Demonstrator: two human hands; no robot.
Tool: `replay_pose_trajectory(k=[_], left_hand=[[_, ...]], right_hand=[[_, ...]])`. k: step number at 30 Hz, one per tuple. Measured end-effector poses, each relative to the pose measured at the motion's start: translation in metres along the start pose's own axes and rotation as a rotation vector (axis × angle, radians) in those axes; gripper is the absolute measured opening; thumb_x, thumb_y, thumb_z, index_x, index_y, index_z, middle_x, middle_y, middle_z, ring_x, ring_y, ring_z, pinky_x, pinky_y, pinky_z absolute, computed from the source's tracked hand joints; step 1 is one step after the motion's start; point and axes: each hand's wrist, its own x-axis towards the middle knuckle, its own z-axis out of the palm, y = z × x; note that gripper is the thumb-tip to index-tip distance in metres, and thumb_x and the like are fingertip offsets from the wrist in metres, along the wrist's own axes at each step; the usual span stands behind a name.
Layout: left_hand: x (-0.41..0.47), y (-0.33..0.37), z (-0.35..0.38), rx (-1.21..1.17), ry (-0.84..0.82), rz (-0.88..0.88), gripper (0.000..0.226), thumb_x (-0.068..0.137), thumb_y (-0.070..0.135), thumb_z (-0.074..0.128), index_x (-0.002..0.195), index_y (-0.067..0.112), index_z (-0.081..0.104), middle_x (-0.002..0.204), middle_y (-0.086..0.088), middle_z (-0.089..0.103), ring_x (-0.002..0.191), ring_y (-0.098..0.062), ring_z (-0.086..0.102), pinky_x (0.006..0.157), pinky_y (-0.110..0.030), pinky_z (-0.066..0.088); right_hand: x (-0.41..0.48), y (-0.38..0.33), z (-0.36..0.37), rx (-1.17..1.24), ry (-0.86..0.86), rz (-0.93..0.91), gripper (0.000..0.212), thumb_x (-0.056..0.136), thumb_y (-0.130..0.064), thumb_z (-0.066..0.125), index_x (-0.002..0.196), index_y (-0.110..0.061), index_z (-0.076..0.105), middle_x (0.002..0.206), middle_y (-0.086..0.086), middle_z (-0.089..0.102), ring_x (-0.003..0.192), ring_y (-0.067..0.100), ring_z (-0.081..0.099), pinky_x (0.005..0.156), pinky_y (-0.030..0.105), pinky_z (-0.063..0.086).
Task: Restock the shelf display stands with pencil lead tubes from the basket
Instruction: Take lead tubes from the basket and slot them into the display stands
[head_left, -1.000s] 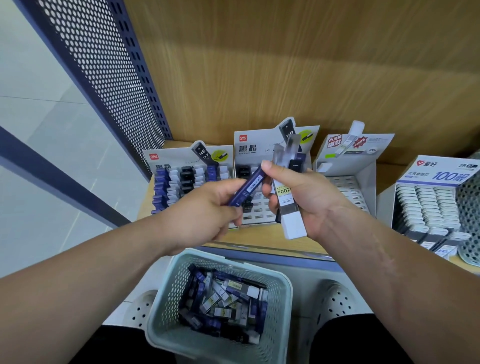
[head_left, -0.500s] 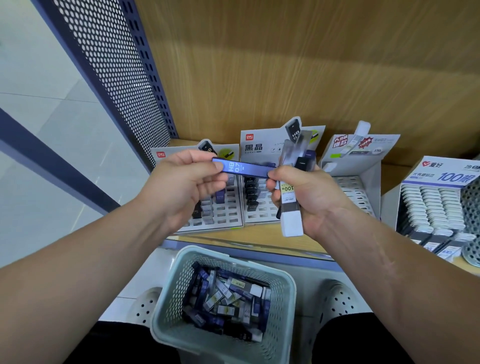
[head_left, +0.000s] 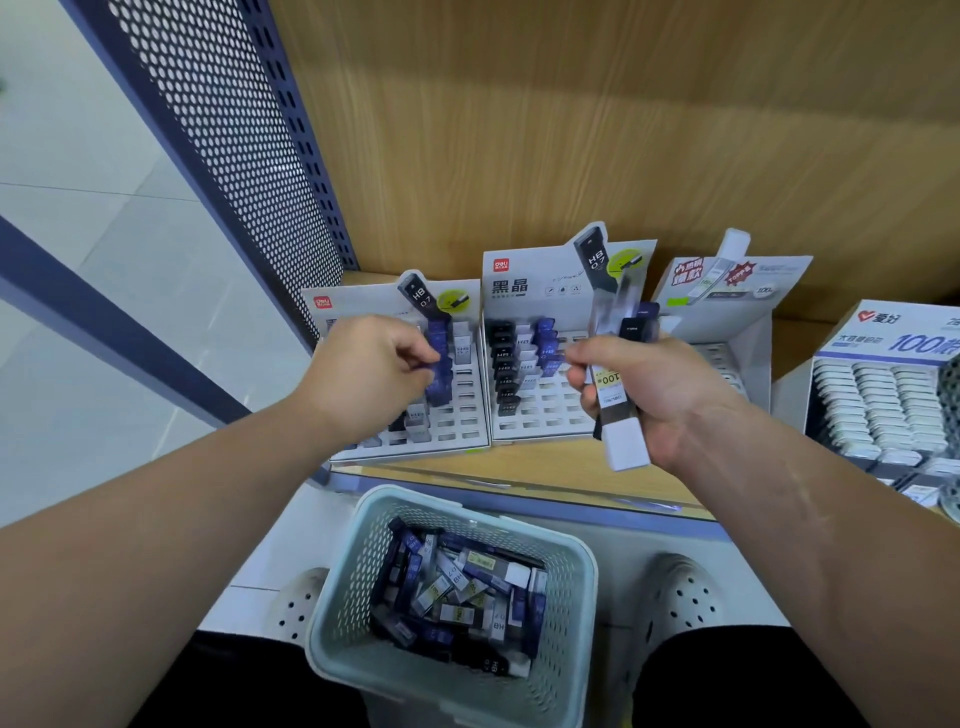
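Many lead tubes (head_left: 452, 582) in basket (head_left: 565, 623)

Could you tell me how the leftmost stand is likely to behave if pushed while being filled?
The stand looks like thin card with many empty slots, so it is probably light and apt to slide on the shelf. Its tall back card may make it tip backwards under a high push. Only the left hand is at it, so nothing steadies it.
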Motion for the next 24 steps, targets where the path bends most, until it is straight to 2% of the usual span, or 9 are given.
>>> replay_pose_trajectory(k=[3,8,11,14,19,24], left_hand=[[0.005,-0.002,0.006,0.071,-0.042,0.078,0.013,0.079,0.004,0.076,0.087,0.014,0.079,0.083,0.003,0.073,0.076,-0.012,0.066,0.079,-0.031,0.056],[0.010,-0.002,0.015,0.175,-0.035,0.119,0.012,0.080,0.004,0.075,0.089,0.010,0.080,0.088,-0.003,0.075,0.073,-0.012,0.059,0.077,-0.024,0.050],[0.014,-0.002,0.017,0.206,-0.039,0.149,0.012,0.081,0.005,0.074,0.090,0.011,0.080,0.090,-0.003,0.073,0.074,-0.011,0.055,0.076,-0.021,0.043],[0.017,-0.001,0.019,0.245,-0.058,0.209,0.012,0.081,0.003,0.074,0.089,0.010,0.080,0.090,-0.005,0.073,0.080,-0.019,0.062,0.078,-0.026,0.048],[0.018,-0.007,0.022,0.288,-0.059,0.254,0.015,0.076,-0.001,0.073,0.084,0.010,0.080,0.086,-0.007,0.073,0.081,-0.027,0.066,0.075,-0.035,0.053],[0.018,-0.009,0.026,0.293,-0.048,0.305,0.016,0.077,0.000,0.073,0.086,0.012,0.081,0.084,-0.004,0.069,0.081,-0.024,0.065,0.074,-0.034,0.053]], right_hand=[[0.003,0.001,-0.005,-0.006,0.005,-0.005,0.033,0.085,0.005,0.072,0.116,-0.002,0.061,0.069,0.009,0.067,0.055,0.016,0.060,0.044,0.021,0.047],[0.006,0.000,-0.011,-0.025,0.017,0.002,0.049,0.085,0.003,0.074,0.130,0.006,0.056,0.074,0.010,0.066,0.053,0.014,0.060,0.044,0.021,0.047],[0.007,-0.002,-0.012,-0.021,0.012,0.003,0.041,0.085,0.003,0.073,0.123,0.002,0.059,0.074,0.011,0.064,0.051,0.014,0.059,0.044,0.021,0.047],[0.007,-0.004,-0.014,-0.005,0.013,-0.004,0.033,0.084,0.005,0.073,0.113,-0.005,0.059,0.073,0.010,0.064,0.051,0.014,0.059,0.045,0.021,0.047],[0.006,-0.003,-0.016,-0.016,0.014,-0.025,0.036,0.084,0.005,0.073,0.116,-0.002,0.060,0.075,0.010,0.064,0.053,0.015,0.060,0.045,0.022,0.047],[0.003,-0.002,-0.016,-0.002,0.002,-0.035,0.031,0.085,0.004,0.073,0.112,-0.004,0.060,0.073,0.010,0.063,0.052,0.015,0.058,0.045,0.022,0.046]])
